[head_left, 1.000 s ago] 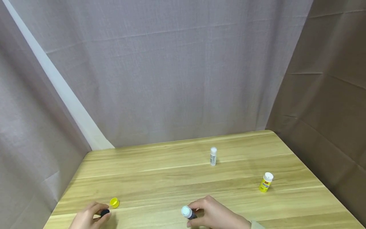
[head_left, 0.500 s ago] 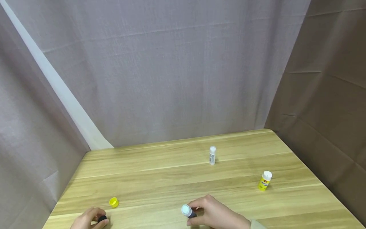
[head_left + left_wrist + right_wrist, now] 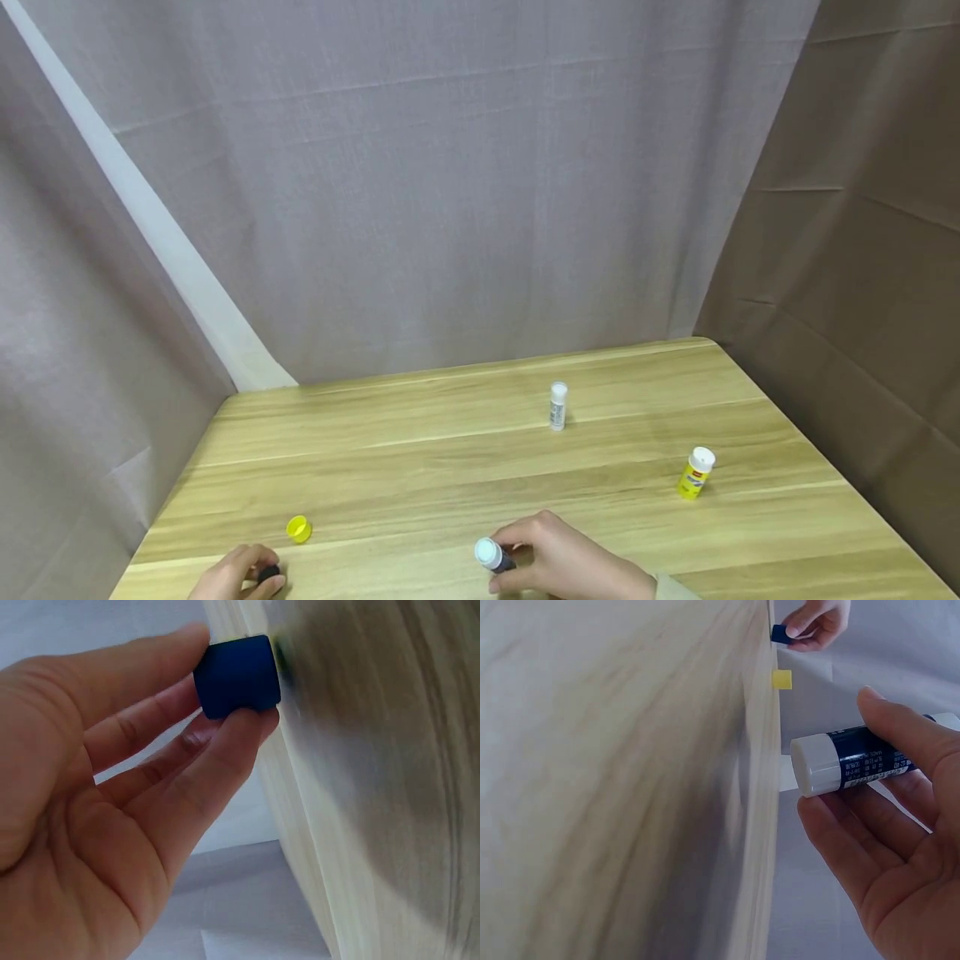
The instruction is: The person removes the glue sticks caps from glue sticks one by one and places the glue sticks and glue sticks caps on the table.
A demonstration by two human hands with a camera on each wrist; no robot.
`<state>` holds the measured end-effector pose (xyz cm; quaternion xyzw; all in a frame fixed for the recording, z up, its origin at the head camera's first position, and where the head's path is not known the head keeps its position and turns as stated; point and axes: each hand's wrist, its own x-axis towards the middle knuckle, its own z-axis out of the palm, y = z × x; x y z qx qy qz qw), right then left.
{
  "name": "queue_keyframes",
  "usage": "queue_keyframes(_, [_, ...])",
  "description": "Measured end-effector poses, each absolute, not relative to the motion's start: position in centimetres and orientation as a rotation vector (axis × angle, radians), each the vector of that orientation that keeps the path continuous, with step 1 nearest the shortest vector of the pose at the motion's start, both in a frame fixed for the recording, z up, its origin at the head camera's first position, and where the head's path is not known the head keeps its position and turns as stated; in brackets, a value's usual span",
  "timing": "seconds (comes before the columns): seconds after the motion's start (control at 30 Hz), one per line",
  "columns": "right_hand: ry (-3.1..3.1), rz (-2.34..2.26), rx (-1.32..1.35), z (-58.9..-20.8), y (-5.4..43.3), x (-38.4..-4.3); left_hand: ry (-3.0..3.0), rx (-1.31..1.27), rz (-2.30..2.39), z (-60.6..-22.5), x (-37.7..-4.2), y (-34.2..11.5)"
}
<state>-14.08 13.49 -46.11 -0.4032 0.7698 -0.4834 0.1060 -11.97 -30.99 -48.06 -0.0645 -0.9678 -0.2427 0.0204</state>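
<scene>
My left hand (image 3: 234, 573) pinches a dark blue cap (image 3: 238, 676) between thumb and fingertips, low over the table at the front left. Whether the cap touches the wood I cannot tell. Just beyond that hand lies a yellow cap (image 3: 299, 529), its hollow side showing. At the front middle, my right hand (image 3: 573, 562) grips a glue stick (image 3: 874, 756) with a dark blue label and white ends. In the head view one white end of this glue stick (image 3: 488, 552) points up and leans left; the fingers hide much of its label.
A slim white tube (image 3: 558, 407) with small print stands toward the back of the wooden table (image 3: 420, 467). Off to the right stands a yellow glue stick (image 3: 696, 473) with a white top. Grey curtains (image 3: 450, 208) hang behind and beside the table.
My left hand has drawn slightly toward the front edge with the dark blue cap, away from the yellow cap. The right hand keeps its grip on the glue stick and stays almost still.
</scene>
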Motion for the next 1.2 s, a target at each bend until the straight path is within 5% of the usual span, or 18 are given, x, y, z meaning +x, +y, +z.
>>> queue_keyframes(0.27, [2.305,-1.432,-1.238,-45.9,13.6,-14.4,-2.831,-0.321,-0.718,-48.9,-11.8,-31.0])
queue_keyframes(0.57, [2.3,-1.431,-1.24,-45.8,13.9,-14.5,-3.026,-0.058,-0.811,-48.0,-12.5,-30.6])
queue_keyframes(1.2, [2.448,-1.492,-1.124,-44.8,15.4,-15.2,-3.088,0.013,-0.88,-47.8,-12.8,-30.7])
